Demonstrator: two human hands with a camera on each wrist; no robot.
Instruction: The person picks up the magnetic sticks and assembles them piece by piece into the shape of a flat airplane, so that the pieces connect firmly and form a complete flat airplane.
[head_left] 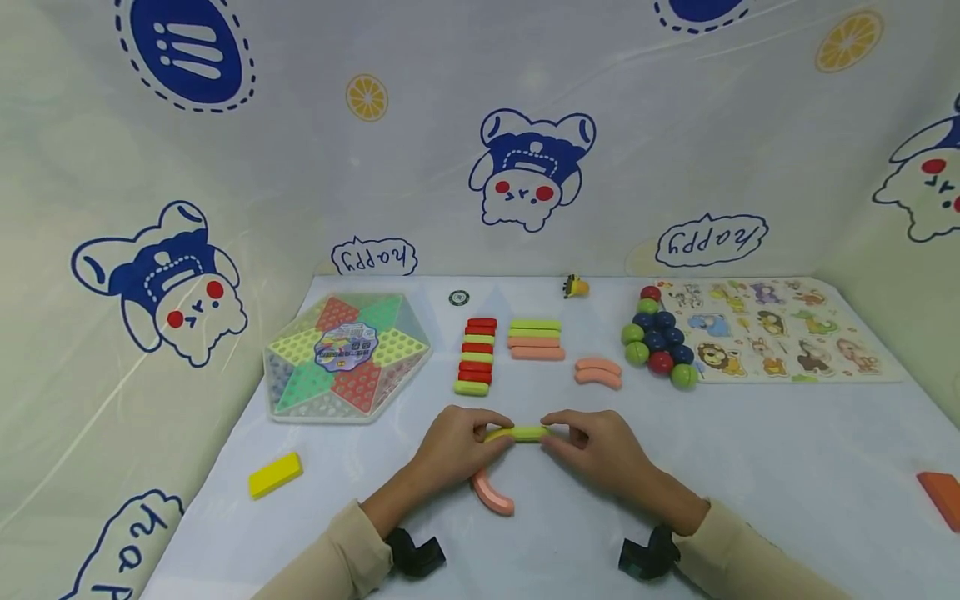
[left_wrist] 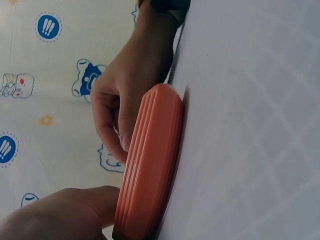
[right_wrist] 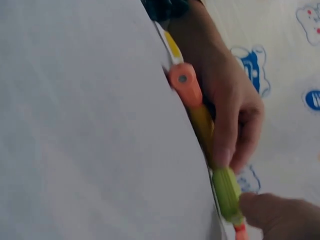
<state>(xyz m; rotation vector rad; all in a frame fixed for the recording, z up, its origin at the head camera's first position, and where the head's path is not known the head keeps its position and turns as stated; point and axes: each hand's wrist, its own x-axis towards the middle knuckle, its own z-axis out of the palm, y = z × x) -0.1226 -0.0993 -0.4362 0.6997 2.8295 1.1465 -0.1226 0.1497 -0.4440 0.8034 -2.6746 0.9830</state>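
Note:
A light green toy stick (head_left: 529,434) lies across the white table between both hands. My left hand (head_left: 457,446) pinches its left end between thumb and fingers, where a yellow curved piece (right_wrist: 201,131) meets it, mostly hidden by that hand. My right hand (head_left: 600,450) pinches the right end of the green stick, seen close in the right wrist view. A pink curved stick (head_left: 493,495) with a grey dot on its end face rests below the left hand. That pink piece fills the middle of the left wrist view.
Behind the hands lie a column of red and green sticks (head_left: 476,357), a green and pink row (head_left: 536,339) and two pink curves (head_left: 598,372). A hexagonal game box (head_left: 300,400), coloured balls (head_left: 660,339), an animal board (head_left: 795,375), a yellow block (head_left: 275,476) and an orange block (head_left: 941,500) surround them.

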